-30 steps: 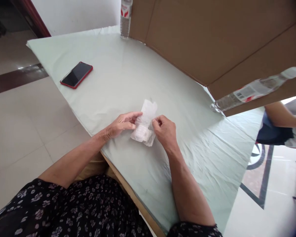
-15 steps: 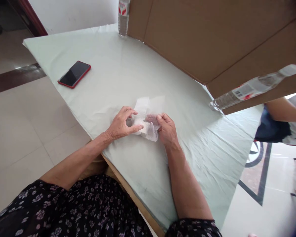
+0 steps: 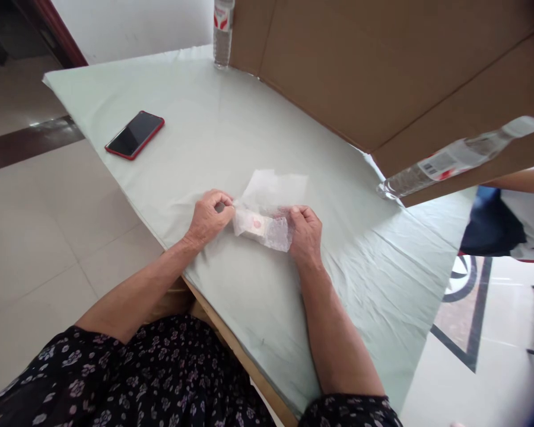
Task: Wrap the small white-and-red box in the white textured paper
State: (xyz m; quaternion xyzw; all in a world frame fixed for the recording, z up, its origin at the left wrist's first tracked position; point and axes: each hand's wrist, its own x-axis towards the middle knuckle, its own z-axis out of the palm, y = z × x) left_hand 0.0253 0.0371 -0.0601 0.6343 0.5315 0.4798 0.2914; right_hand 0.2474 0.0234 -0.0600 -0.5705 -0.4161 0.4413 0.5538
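Observation:
A sheet of bubble wrap (image 3: pixel 278 188) lies partly unfolded on the pale green cloth between my hands. On its near part rests a small whitish block (image 3: pixel 255 223) with a pinkish mark on top, partly covered by the clear film. My left hand (image 3: pixel 208 218) pinches the wrap's left edge between thumb and forefinger. At the other side, my right hand (image 3: pixel 305 232) grips the right edge, thumb on top. What the block is, I cannot make out.
A phone in a red case (image 3: pixel 134 135) lies at the left table edge. A large cardboard panel (image 3: pixel 338 71) stands at the back right, with a water bottle (image 3: pixel 222 35) at its far end and another bottle (image 3: pixel 458 159) nearer. Someone's arm (image 3: pixel 523 179) shows behind the panel.
My left hand has closed from a spread grip to a pinch and moved slightly left. The bubble wrap is spread wider, and the block's pinkish mark now shows.

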